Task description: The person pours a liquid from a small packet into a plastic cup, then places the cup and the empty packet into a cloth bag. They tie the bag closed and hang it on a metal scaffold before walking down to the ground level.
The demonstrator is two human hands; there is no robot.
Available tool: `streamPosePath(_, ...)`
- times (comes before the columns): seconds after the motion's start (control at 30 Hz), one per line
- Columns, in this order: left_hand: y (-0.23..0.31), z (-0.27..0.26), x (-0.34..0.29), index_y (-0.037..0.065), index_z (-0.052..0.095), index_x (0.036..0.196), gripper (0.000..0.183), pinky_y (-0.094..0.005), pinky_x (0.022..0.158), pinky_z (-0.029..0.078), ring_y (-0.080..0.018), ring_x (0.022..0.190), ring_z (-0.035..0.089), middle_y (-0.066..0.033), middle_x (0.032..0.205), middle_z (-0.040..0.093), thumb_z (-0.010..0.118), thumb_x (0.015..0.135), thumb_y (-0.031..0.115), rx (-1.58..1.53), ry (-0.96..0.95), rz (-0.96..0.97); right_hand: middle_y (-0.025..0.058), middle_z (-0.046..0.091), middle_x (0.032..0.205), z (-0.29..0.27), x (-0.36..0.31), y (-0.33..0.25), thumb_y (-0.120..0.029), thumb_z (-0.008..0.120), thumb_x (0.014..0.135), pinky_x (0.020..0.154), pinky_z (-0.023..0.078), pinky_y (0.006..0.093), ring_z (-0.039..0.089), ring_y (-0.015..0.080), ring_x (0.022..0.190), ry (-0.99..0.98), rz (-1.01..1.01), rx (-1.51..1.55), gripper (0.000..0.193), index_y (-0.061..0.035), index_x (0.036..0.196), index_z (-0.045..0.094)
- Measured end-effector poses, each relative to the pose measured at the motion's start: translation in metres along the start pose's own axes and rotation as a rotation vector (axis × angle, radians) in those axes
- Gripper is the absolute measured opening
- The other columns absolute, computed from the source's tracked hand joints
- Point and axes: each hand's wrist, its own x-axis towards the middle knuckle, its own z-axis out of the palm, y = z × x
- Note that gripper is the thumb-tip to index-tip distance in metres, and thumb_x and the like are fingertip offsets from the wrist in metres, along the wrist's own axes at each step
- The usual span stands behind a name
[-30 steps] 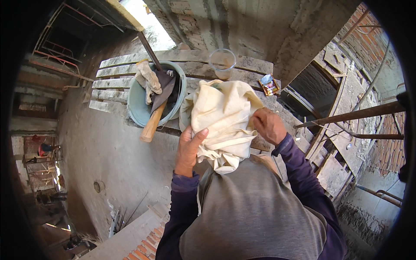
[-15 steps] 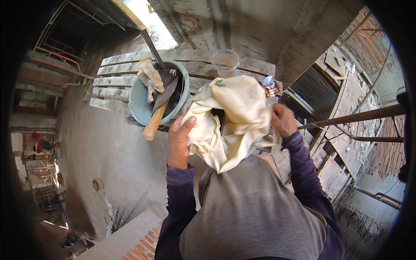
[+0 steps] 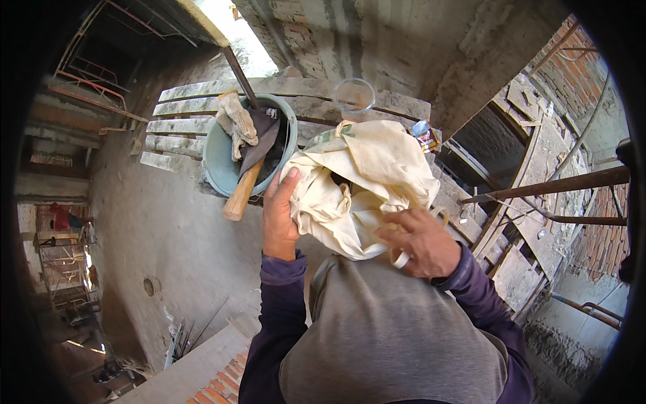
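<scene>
Cream cloth bag (image 3: 383,151), inside mostly hidden
Left hand (image 3: 279,215) grips its side; blurred right hand (image 3: 425,244) overlaps its front, grip unclear.

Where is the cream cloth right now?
Just right of centre in the head view, the cloth is held by the left hand, right of the bucket.
</scene>
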Motion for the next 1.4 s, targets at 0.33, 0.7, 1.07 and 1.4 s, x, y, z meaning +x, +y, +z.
streamPosePath(0.33, 0.001, 0.007, -0.011, 0.0, 0.059, 0.137, 0.04, -0.0342, 0.097, 0.056, -0.02, 0.112, 0.068, -0.0123, 0.126, 0.068, 0.06, 0.099, 0.014, 0.054, -0.054, 0.06, 0.0025, 0.071, 0.103, 0.013, 0.024, 0.03, 0.006, 0.061, 0.086, 0.083, 0.056, 0.0318, 0.069, 0.0172, 0.095, 0.27, 0.567, 0.873, 0.031, -0.0079, 0.113, 0.066)
streamPosePath(0.7, -0.047, 0.024, -0.056, -0.004, 0.064, 0.114, 0.035, -0.0427, 0.091, 0.051, -0.0341, 0.106, 0.064, -0.0225, 0.114, 0.064, 0.067, 0.09, 0.021, 0.855, -0.37, -0.024, 0.007, 0.07, 0.114, 0.058, 0.077, 0.033, -0.006, 0.071, 0.092, 0.094, 0.052, 0.0301, 0.066, 0.0179, 0.102, 0.249, 0.58, 0.894, 0.043, -0.0017, 0.134, 0.063)
streamPosePath(1.07, -0.076, -0.068, -0.018, -0.006, 0.069, 0.116, 0.041, -0.0423, 0.091, 0.05, -0.0394, 0.095, 0.066, -0.0236, 0.104, 0.072, 0.065, 0.097, 0.03, 1.076, 0.39, 0.009, 0.007, 0.073, 0.109, -0.012, 0.09, 0.05, 0.003, 0.054, 0.093, 0.083, 0.06, 0.0304, 0.071, 0.0159, 0.089, 0.477, 0.468, 1.554, 0.037, -0.0017, 0.128, 0.064)
streamPosePath(1.4, -0.057, -0.048, -0.011, -0.009, 0.066, 0.112, 0.044, -0.0433, 0.082, 0.049, -0.0406, 0.088, 0.064, -0.0275, 0.098, 0.07, 0.058, 0.1, 0.033, 0.73, 0.34, 0.143, 0.0136, 0.068, 0.128, -0.062, 0.039, 0.106, -0.017, 0.058, 0.104, 0.103, 0.055, 0.0402, 0.069, 0.0243, 0.112, 0.617, 0.298, 1.679, 0.045, 0.0017, 0.145, 0.051)
